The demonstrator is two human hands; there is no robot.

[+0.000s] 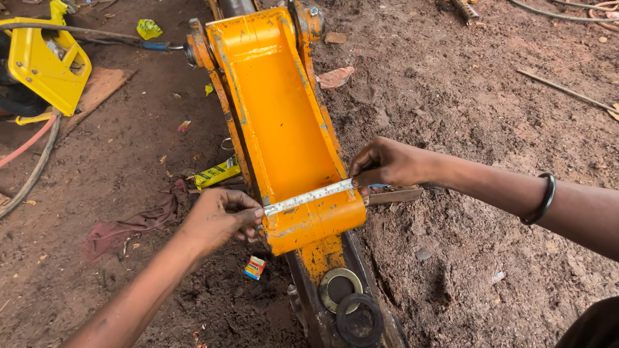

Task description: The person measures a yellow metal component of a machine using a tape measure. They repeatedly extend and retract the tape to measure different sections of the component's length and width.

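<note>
- Scattered over the brown dirt ground [483, 116] lie bits of packaging: a small red and blue box [255, 267] just below the left hand, a flat yellow and black packet [217, 173] beside the bracket's left wall, a crumpled green-yellow wrapper [149, 28] near the top left, and a pinkish scrap [335, 77] to the right of the bracket.
- Across the near end of the orange steel bracket [277, 109], a trough-shaped part with chipped paint, a pale measuring tape [308, 196] is stretched from one wall to the other.
- The left hand [216, 219] pinches the tape's near end against the left wall, fingers pressed together.
- The right hand [387, 163] pinches the far end at the right wall, fingers curled tight; a dark bangle [543, 200] sits on that forearm.
- Below the bracket, a metal ring [340, 285] and a black rubber ring [358, 320] rest on a dark beam.
- A yellow machine part [45, 61] is cut off at the left edge, as are hoses [35, 161] beside it; the tape's markings are too small to make out.
</note>
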